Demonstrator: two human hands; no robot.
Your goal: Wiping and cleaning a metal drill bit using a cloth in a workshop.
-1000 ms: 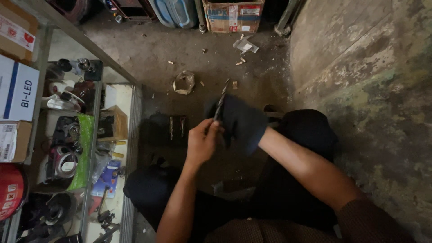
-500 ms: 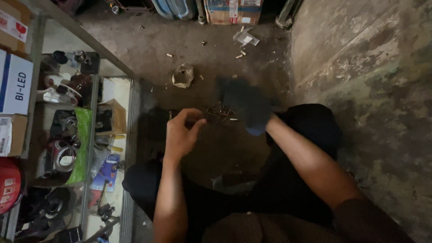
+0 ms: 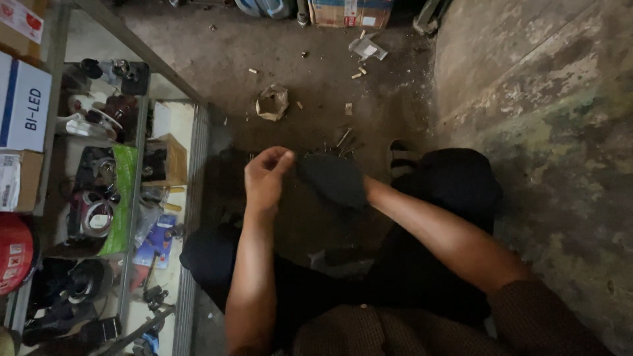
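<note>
While I watch from the head camera, my bare left hand (image 3: 266, 177) hangs over the dirty concrete floor (image 3: 310, 59) with its fingers curled narrow and the thumb pinched against the fingertips; whether anything small sits in that pinch I cannot tell. Just beside it, to the right, my right hand (image 3: 333, 179) is covered by a dark, floppy cloth glove, and I cannot tell from here whether it grips anything or how far it is spread. Both forearms reach forward from brown knitted sleeves (image 3: 547, 316) above my dark-trousered legs, which are folded on the floor. Past the two hands, near the middle of the floor, a small scatter of thin metal nails or rods (image 3: 341, 142) lies loose, close to the gloved hand but apart from it. Farther out sits a crumpled scrap of brownish paper (image 3: 272, 102), and near the floor's far edge a cardboard box (image 3: 349, 12) stands against the wall. Along the floor's left edge runs a metal-framed shelf unit (image 3: 135, 198) crowded with boxes, dark parts and a green packet. A stained wall (image 3: 560, 132) borders the right edge.
</note>
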